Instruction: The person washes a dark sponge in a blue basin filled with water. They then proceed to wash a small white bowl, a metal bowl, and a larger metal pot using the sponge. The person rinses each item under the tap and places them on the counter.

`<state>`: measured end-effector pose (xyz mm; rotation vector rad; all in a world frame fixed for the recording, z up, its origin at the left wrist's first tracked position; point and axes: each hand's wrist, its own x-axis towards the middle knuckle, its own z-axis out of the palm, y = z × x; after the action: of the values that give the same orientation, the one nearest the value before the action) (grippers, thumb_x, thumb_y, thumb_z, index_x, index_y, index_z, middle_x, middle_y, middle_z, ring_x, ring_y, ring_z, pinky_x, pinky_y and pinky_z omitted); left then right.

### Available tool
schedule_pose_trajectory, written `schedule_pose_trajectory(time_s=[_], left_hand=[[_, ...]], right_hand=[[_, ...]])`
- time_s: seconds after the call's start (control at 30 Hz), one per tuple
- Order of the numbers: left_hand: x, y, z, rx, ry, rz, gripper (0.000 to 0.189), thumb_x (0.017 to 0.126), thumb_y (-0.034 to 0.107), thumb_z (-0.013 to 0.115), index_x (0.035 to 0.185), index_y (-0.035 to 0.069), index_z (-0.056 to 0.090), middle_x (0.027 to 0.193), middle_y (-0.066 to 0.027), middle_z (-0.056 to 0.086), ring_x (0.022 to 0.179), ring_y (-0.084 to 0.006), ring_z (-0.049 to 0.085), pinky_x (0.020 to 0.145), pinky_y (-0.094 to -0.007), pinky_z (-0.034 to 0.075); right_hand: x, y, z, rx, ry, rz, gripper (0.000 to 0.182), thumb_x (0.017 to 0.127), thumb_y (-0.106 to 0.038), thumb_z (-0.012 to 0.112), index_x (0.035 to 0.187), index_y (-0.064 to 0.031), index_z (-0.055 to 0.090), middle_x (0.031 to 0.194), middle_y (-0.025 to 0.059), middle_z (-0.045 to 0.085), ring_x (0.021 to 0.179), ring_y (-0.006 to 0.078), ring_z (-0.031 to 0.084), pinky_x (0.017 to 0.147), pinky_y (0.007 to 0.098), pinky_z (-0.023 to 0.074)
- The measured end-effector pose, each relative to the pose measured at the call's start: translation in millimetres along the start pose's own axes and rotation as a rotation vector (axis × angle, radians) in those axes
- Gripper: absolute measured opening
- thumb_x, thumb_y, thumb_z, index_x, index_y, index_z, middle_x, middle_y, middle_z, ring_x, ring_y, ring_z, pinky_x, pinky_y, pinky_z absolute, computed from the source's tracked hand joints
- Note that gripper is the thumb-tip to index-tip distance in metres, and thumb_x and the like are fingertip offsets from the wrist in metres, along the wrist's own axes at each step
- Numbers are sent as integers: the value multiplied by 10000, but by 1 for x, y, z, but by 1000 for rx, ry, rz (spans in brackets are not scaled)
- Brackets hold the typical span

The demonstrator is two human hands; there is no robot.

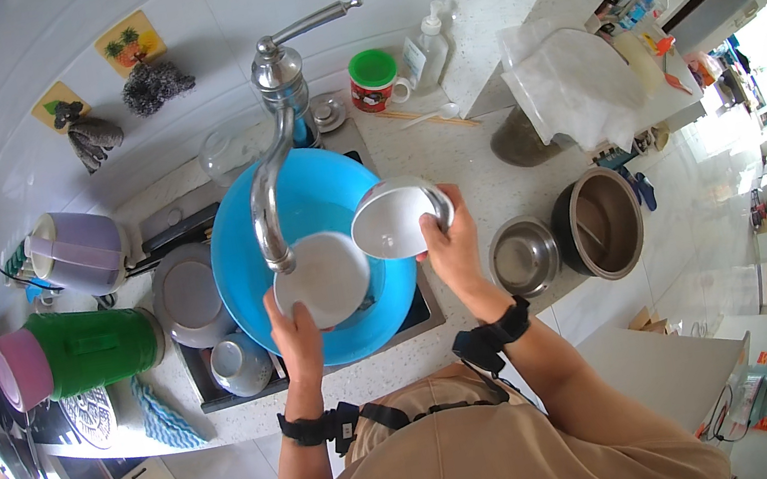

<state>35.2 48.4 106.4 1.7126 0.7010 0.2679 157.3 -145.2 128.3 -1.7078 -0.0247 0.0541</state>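
Note:
My left hand [297, 339] grips the lower left rim of a white bowl [326, 281], tilted over a blue plastic basin [240, 261]. In my right hand [452, 239] is a second white bowl [388, 223], tipped with its inside towards the camera, above the basin's right rim. The two bowls are close together; whether their rims touch I cannot tell. Water lies in the basin, which stands over the sink. The spout of a chrome faucet [271, 216] reaches over the basin, its end by the left bowl's upper rim.
Left of the basin are an upturned large bowl [190, 295], a smaller upturned bowl [241, 364] and a green container [97, 347]. To the right stand a steel bowl [523, 256] and a dark pot [598, 224]. Behind are a green-lidded mug [372, 81] and a pump bottle [429, 49].

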Motion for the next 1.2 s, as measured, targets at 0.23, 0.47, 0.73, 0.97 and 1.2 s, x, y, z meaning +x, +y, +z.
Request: schedule_pose_trajectory(time_s=[0.23, 0.47, 0.73, 0.97, 1.2], left_hand=[[28, 45, 85, -343, -412, -151, 369, 911, 88, 419, 1259, -6, 338, 958, -183, 612, 682, -241, 670, 509, -306, 567], [55, 43, 172, -410, -596, -383, 336, 935, 127, 407, 1248, 35, 326, 964, -180, 625, 698, -260, 681, 579, -331, 585], [79, 18, 214, -468, -769, -488, 322, 932, 123, 449, 1237, 47, 379, 991, -175, 631, 771, -279, 679, 689, -376, 588], [93, 9, 215, -634, -892, -509, 373, 847, -18, 513, 1212, 25, 451, 1030, -170, 630, 881, -288, 665, 793, -383, 565], [82, 23, 206, -730, -827, -513, 510, 802, -83, 471, 1284, 12, 332, 1143, -204, 561, 967, -335, 637, 846, -412, 544]], right_hand=[[10, -37, -30, 177, -181, 256, 449, 769, 11, 488, 1214, 39, 433, 892, 139, 603, 611, 197, 632, 402, 279, 514], [65, 12, -63, 87, -113, 541, 376, 781, 18, 447, 1148, 99, 444, 880, 227, 611, 606, 293, 665, 405, 312, 513], [109, 47, -84, -73, -149, 619, 323, 783, 43, 467, 1094, 129, 477, 853, 226, 613, 594, 288, 666, 427, 315, 522], [137, 54, -81, -397, -304, 617, 405, 753, 21, 557, 1122, 121, 424, 880, 230, 627, 530, 280, 659, 384, 325, 511], [126, 17, -63, -752, -253, 520, 705, 744, -188, 700, 1231, 96, 276, 922, 291, 617, 554, 282, 659, 434, 380, 517]])
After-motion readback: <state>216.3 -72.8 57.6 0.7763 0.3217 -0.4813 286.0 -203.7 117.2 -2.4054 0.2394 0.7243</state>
